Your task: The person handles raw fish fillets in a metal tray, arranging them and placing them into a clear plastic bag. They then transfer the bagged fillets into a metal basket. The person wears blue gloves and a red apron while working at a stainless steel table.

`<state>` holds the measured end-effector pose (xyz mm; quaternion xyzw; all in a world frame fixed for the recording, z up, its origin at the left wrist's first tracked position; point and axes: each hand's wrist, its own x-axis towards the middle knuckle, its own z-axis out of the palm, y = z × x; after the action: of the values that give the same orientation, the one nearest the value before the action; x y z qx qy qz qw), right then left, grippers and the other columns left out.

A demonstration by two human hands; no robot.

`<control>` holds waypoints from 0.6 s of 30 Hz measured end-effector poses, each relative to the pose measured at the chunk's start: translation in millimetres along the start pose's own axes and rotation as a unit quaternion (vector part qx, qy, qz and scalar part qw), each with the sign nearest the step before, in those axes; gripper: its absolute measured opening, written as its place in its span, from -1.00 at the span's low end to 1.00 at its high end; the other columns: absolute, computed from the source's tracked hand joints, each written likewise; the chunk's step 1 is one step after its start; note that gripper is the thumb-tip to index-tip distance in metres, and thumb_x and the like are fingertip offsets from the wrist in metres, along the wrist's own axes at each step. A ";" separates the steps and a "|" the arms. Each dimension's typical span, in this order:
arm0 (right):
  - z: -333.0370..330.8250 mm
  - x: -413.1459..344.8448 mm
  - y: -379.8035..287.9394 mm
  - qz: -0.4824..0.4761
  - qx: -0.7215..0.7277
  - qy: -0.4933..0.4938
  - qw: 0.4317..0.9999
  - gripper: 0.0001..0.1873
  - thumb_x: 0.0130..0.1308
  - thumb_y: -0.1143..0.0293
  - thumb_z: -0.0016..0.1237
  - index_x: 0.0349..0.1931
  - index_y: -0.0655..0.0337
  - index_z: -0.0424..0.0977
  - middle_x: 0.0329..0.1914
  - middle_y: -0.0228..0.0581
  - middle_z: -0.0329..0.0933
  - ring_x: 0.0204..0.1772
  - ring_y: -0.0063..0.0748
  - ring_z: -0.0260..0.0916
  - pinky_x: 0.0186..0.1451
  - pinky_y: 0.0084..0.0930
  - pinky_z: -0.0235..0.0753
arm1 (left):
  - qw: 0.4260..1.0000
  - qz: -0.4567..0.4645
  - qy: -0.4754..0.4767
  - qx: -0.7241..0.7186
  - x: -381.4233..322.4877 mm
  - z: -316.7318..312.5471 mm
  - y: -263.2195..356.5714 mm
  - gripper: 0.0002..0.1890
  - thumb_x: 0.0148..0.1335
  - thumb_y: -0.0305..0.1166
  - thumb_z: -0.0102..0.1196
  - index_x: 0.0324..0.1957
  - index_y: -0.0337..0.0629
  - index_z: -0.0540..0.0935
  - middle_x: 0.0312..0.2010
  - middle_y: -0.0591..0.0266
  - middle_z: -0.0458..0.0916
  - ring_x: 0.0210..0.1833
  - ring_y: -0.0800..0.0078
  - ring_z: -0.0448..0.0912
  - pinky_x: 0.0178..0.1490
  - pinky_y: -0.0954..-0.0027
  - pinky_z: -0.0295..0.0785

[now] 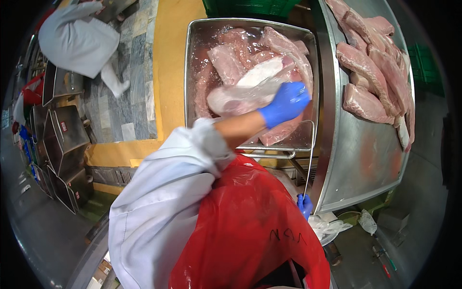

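My left hand point(287, 103), in a blue glove, is blurred over a steel tub point(186, 72) of raw meat in pinkish liquid. Its curled fingers are at the right end of a pale, motion-blurred slab of meat point(238, 99); whether they grip it cannot be told. Under that slab lies a piece with a white fat side point(265, 70). A long pink strip point(288, 50) runs along the tub's right side. Low beside my red apron point(249, 216), my right hand point(305, 206), also blue-gloved, is closed around a thin metal rod point(308, 169) whose bent top reaches over the tub's near right corner.
A steel table point(364, 155) bearing several long meat cuts point(379, 72) stands right of the tub. Behind the tub is a green crate point(252, 7). At far left, a person in a white coat point(79, 39) bends near steel bins point(65, 133). Plastic bags point(326, 225) lie beside my right hand.
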<state>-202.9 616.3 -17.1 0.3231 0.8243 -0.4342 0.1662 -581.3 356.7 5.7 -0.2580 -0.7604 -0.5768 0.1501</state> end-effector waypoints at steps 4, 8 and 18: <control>-10.0 -1.4 18.0 0.018 0.058 0.002 0.998 -0.82 0.35 0.31 -0.07 -0.37 0.19 0.45 -0.72 -0.59 0.14 -0.68 -0.77 -0.01 -0.66 -0.64 -0.03 | 0.950 -0.209 0.083 -0.215 79.1 61.2 19.8 -0.86 0.04 -0.45 0.01 -0.56 -0.30 0.48 -0.61 0.05 0.48 -0.59 0.23 0.42 -0.50 0.21 0.32; -11.7 16.2 36.7 0.002 0.079 -0.006 0.997 -0.83 0.37 0.32 -0.08 -0.36 0.18 0.45 -0.73 -0.62 0.12 -0.70 -0.80 -0.02 -0.67 -0.70 -0.05 | 0.987 -0.132 -0.063 0.073 74.3 184.2 -19.0 -0.76 0.13 -0.28 0.02 -0.37 -0.31 0.54 -0.44 -0.06 0.58 -0.43 0.08 0.57 -0.38 0.15 0.44; -7.0 -4.1 -7.7 0.038 0.149 0.019 0.988 -0.83 0.37 0.33 -0.08 -0.36 0.18 0.47 -0.70 -0.65 0.15 -0.68 -0.83 -0.01 -0.66 -0.75 -0.04 | 0.908 -0.392 0.144 -0.019 -166.1 -68.7 -169.1 -0.48 0.20 -0.23 0.08 0.16 -0.28 0.42 0.09 -0.12 0.47 0.16 0.11 0.44 0.24 0.28 0.29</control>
<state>-205.1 617.3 -6.2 0.3835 0.7405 -0.5395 0.1164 -545.1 220.7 -197.0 0.1441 -0.7594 -0.6343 0.0145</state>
